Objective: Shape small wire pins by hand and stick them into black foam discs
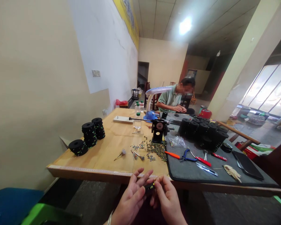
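Just off the table's front edge, my left hand [132, 196] holds a small black foam spool [149, 187] under its thumb, with several fingers stretched out. Yellow-green bits show on the spool's side. My right hand [165, 194] pinches a tiny yellow-green piece [154, 184] at the spool's edge between thumb and forefinger. Part of the spool is hidden by my fingers. Beyond my hands, a heap of small dark and yellowish pieces [157, 148] lies spread on the wooden table [93, 157]. Small brush-like tools [137, 154] lie left of the heap.
Black foam spools [89, 132] stand at the left; more spools [202, 131] crowd the grey mat [187, 172]. Pliers [188, 155], tweezers [206, 169] and a glove [231, 172] lie there. A winding device [158, 131] and lamp [151, 101] stand mid-table. A co-worker [172, 99] sits opposite.
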A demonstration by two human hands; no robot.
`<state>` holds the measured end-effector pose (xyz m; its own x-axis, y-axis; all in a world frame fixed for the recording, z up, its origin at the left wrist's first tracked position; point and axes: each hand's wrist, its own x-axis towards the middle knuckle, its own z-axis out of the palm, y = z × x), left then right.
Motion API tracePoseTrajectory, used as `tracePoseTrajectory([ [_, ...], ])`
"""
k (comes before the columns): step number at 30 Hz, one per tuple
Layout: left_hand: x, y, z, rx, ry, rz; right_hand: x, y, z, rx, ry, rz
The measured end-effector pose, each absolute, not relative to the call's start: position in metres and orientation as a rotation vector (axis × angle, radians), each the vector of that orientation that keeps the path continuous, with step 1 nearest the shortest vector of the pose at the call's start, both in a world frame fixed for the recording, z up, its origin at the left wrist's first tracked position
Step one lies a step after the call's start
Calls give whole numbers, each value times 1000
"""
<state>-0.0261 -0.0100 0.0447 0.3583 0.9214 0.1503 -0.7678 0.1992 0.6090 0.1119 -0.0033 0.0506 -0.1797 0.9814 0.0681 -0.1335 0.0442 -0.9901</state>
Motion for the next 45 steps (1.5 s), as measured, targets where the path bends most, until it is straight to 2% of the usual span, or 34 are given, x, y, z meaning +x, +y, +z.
tracePoseTrajectory([
  [9,-24,-7,37,716,291,1238,106,-4,47,-970,-1368,1110],
  [14,-28,-6,37,1056,597,1248,111,0,49,-954,-1663,695],
  [17,-28,-6,37,1129,786,1217,112,0,51,-904,-1765,588],
  [25,-26,-3,27,1076,741,1202,113,-1,47,-891,-1774,605],
  [40,-17,-7,41,1117,746,1329,110,-4,42,-914,-1708,688],
  [45,-16,-5,37,971,702,1260,110,-1,41,-963,-1614,813],
])
